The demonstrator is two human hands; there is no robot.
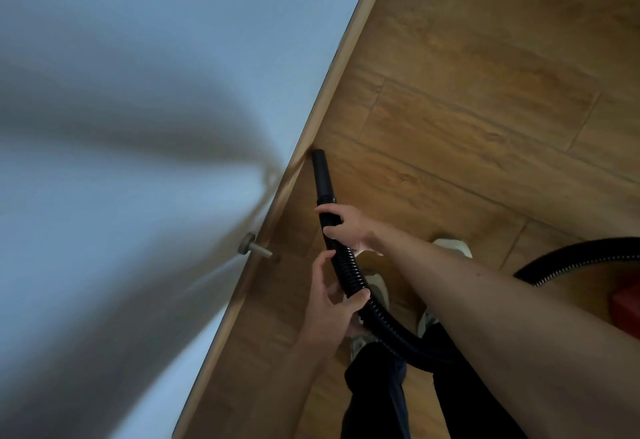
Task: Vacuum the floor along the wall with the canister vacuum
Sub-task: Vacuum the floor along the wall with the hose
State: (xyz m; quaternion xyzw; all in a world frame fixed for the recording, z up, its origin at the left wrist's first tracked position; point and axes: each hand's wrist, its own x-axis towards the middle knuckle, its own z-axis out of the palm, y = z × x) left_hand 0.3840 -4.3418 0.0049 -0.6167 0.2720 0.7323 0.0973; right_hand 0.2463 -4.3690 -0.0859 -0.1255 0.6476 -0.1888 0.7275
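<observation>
Hose [349, 265]: black, ribbed and flexible; it curves from the lower middle up toward the wall, and another loop of it arcs at the right edge near a red shape, too cropped to identify.
Nozzle [322, 175]: smooth black rigid tube, slightly tapered; its long axis runs up and a little left, the open tip pointing into the joint where floor meets skirting, touching or just beside it.
Right hand [343, 227]: wrapped around the hose just below the nozzle's collar, fingers curled over the top, thumb underneath.
Left hand [332, 296]: lower on the hose, fingers [358, 296] hooked around the ribs, thumb raised alongside; a loose grasp.
Floor [485, 92]: wood-grain planks in warm brown, matte, with thin dark seams.
Skirting [332, 92]: narrow wooden strip, same tone as the floor, running diagonally.
Wall [173, 40]: pale, smooth, with soft blurred shadows.
Door stop [252, 246]: short grey peg with a round cap, fixed near the skirting, left of the hands.
Shoes [450, 248]: light-coloured, under dark trousers, well back from the nozzle.
</observation>
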